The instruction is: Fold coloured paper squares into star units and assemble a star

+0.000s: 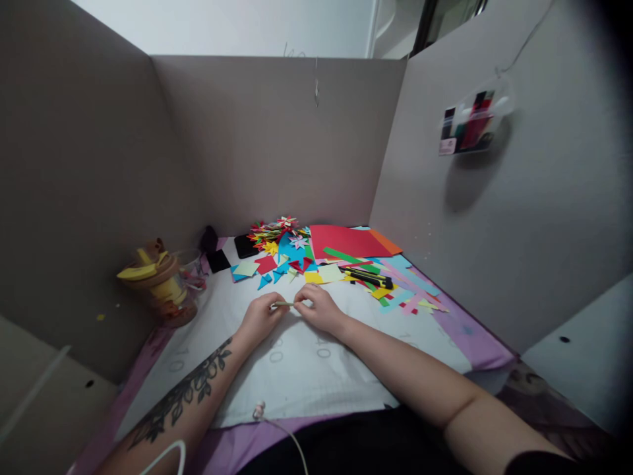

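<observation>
My left hand (260, 316) and my right hand (320, 307) meet above the white sheet. Between their fingertips is a small folded piece of pale yellow-green paper (283, 304), seen nearly edge-on. The left fingers pinch it from one side, and the right thumb and fingers close on its other end. Just beyond the hands lie small folded paper pieces in blue (265, 282) and red (301, 266), along with loose squares such as a pale green one (246, 269). A yellow-and-black utility knife (368, 277) rests to the right of them.
Folded paper stars (271, 237) are heaped at the back, beside large red sheets (346, 241). Coloured strips and scraps (405, 290) spread to the right. A brown pot (163, 284) with yellow things stands left, near a black phone (245, 247). Grey panels (281, 132) enclose the table.
</observation>
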Action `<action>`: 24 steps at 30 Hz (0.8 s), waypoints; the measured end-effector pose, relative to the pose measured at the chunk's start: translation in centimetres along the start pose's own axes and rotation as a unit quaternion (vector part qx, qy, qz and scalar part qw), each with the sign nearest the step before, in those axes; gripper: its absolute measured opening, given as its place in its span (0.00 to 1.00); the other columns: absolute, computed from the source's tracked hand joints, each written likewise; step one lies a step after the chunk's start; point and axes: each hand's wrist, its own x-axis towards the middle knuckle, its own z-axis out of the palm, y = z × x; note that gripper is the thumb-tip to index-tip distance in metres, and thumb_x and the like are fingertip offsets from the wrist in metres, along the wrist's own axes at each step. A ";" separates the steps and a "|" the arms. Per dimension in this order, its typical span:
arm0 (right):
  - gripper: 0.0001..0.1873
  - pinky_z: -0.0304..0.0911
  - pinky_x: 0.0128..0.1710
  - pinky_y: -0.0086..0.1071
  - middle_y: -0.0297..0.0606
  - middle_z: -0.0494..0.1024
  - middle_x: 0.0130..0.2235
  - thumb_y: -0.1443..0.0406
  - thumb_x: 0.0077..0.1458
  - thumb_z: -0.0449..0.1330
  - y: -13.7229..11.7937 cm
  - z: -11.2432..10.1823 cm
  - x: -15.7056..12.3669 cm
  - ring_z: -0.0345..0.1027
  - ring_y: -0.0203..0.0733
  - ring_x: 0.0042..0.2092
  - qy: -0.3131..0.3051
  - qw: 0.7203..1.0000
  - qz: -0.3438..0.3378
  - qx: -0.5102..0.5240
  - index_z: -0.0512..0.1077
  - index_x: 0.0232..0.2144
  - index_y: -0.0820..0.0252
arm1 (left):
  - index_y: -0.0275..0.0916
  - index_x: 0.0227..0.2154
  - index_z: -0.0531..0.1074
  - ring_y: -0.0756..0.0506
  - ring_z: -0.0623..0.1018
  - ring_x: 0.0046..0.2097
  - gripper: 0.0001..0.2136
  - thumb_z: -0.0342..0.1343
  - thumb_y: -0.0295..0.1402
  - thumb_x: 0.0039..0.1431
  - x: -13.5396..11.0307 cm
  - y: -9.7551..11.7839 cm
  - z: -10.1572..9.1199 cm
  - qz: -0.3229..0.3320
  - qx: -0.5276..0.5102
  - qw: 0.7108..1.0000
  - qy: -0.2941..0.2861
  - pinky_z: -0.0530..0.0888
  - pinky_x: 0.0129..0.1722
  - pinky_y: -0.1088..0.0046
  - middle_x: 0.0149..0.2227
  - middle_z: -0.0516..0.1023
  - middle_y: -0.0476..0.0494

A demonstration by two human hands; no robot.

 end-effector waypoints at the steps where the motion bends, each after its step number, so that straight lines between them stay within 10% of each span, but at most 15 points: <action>1: 0.04 0.58 0.41 0.33 0.36 0.71 0.31 0.71 0.51 0.55 0.0 -0.1 0.0 0.63 0.39 0.37 0.002 1.000 0.004 0.017 0.69 0.27 0.60 | 0.39 0.28 0.71 0.48 0.73 0.33 0.05 0.51 0.32 0.54 -0.1 -0.1 0.0 0.016 0.018 1.000 0.006 0.68 0.34 0.74 0.30 0.76 0.47; 16: 0.05 0.59 0.39 0.30 0.38 0.66 0.40 0.72 0.51 0.54 0.5 0.3 0.2 0.62 0.38 0.44 -0.112 0.975 0.065 0.181 0.66 0.26 0.61 | 0.41 0.30 0.71 0.46 0.75 0.41 0.11 0.46 0.21 0.51 -0.5 -0.8 -0.2 0.141 0.121 0.982 0.012 0.69 0.42 0.69 0.36 0.78 0.44; 24: 0.05 0.59 0.41 0.29 0.37 0.67 0.40 0.73 0.51 0.55 0.2 0.0 0.1 0.62 0.37 0.44 -0.078 0.988 0.027 0.134 0.68 0.28 0.60 | 0.40 0.27 0.68 0.50 0.71 0.30 0.04 0.50 0.31 0.55 -0.2 -0.7 -0.1 0.024 0.045 0.997 0.059 0.68 0.32 0.75 0.28 0.74 0.49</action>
